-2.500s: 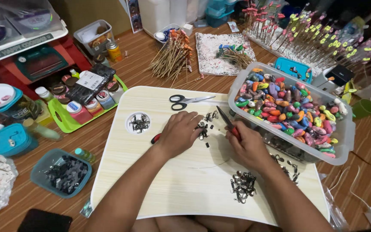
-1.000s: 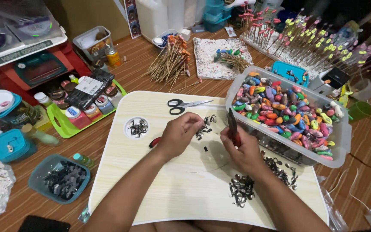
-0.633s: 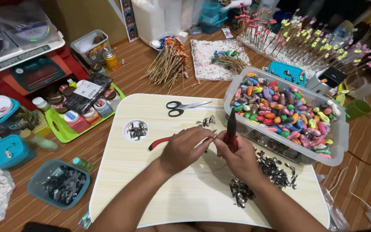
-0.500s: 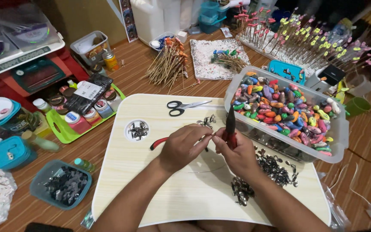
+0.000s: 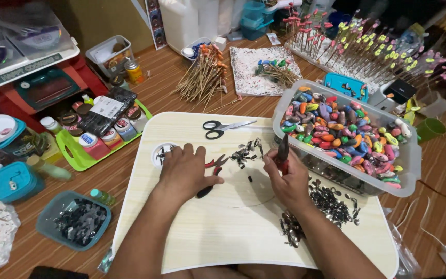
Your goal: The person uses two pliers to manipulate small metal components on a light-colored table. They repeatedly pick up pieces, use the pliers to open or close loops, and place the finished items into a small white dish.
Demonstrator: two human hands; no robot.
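Observation:
My left hand (image 5: 186, 173) lies flat with fingers spread on the cream lap table (image 5: 223, 232). It covers a pair of red-and-black-handled pliers (image 5: 213, 166); their jaws stick out by my thumb. My right hand (image 5: 287, 181) grips a dark pointed tool with a red handle (image 5: 283, 151) and holds it upright near the clear tub. Small black metal clips (image 5: 246, 153) lie scattered between my hands. A larger heap of black clips (image 5: 332, 204) sits to the right of my right wrist.
A clear tub of colourful painted pieces (image 5: 348, 129) stands at the table's right. Black-handled scissors (image 5: 224, 127) lie at its far edge, beside a round recess (image 5: 161, 153) holding bits. A green tray of small paint jars (image 5: 101, 138), bundled sticks (image 5: 202, 77) and a teal tub (image 5: 76, 221) lie around.
My left hand brought the red-handled pliers down onto the table and spread flat over them. My right hand lifted its tool upright and shifted slightly toward the tub.

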